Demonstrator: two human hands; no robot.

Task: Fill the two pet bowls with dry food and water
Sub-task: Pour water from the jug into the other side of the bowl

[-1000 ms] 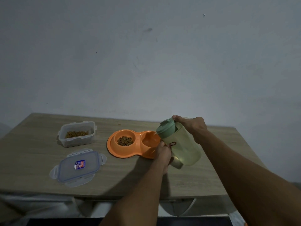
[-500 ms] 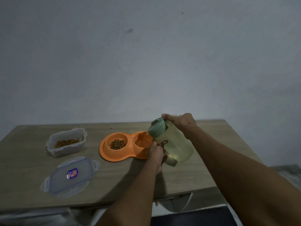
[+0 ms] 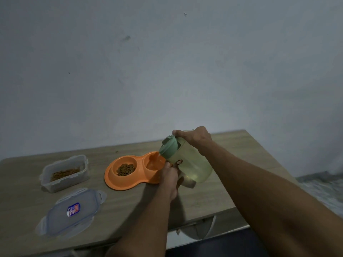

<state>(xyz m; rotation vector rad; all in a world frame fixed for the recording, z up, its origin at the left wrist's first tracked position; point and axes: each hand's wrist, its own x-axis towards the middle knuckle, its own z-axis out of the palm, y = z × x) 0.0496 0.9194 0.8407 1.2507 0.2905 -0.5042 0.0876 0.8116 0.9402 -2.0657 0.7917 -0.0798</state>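
Observation:
An orange double pet bowl (image 3: 118, 182) sits on the wooden table (image 3: 213, 197). Brown dry food (image 3: 125, 169) fills its left well. The right well (image 3: 152, 162) lies under the green lid of a pale green jug (image 3: 193, 164), which is tilted left with its spout over that well. My right hand (image 3: 194, 139) grips the jug from above near the lid. From below, my left hand (image 3: 169, 178) holds the jug's handle at the bowl's right edge.
A clear plastic container (image 3: 64, 173) with dry food stands at the left. Its loose lid (image 3: 72, 212) with a blue label lies in front, near the table's front edge. A grey wall rises behind the table.
The jug has tipped further left and down, so its lid now hangs over the right well. Both hands stay on it. The camera view has shifted.

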